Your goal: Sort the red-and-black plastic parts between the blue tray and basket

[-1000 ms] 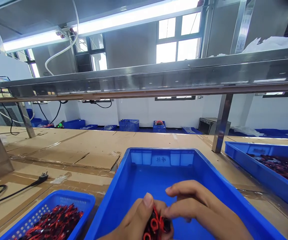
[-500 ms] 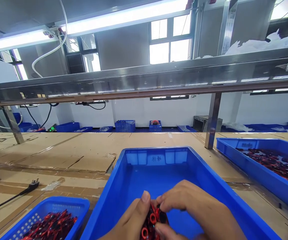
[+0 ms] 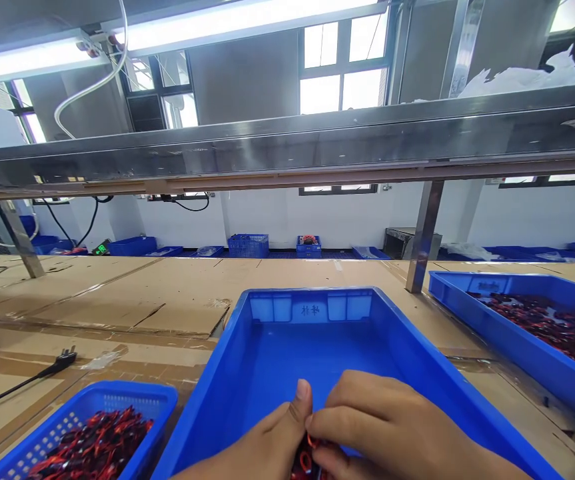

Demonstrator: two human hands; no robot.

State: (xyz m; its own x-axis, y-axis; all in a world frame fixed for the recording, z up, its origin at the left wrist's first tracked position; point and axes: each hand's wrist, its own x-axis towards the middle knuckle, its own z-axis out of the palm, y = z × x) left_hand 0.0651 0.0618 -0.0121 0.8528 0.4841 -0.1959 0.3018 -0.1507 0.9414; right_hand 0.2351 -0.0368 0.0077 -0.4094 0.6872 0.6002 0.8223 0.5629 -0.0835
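Low in the head view, my left hand (image 3: pixel 272 437) is closed around several small red-and-black parts (image 3: pixel 305 460) with ring-shaped ends. My right hand (image 3: pixel 392 427) pinches at one of these parts with thumb and fingers, close against the left thumb. Both hands are over the near end of a large blue tray (image 3: pixel 317 347). The lower portion of the bunch is hidden by the fingers and the frame's bottom edge, so the exact kind of part is unclear.
To the left, a blue perforated basket (image 3: pixel 160 398) holds a heap of red-and-black parts (image 3: pixel 97 443). Another blue tray (image 3: pixel 467 320) with similar pieces stands at right. A black plug (image 3: pixel 62 360) lies on the cardboard-covered table. A metal shelf (image 3: pixel 267 147) spans overhead on posts (image 3: pixel 423 240).
My right hand has shifted closer over the parts and its fingers cover more of them. Less of the bunch shows now. The view has tilted slightly.
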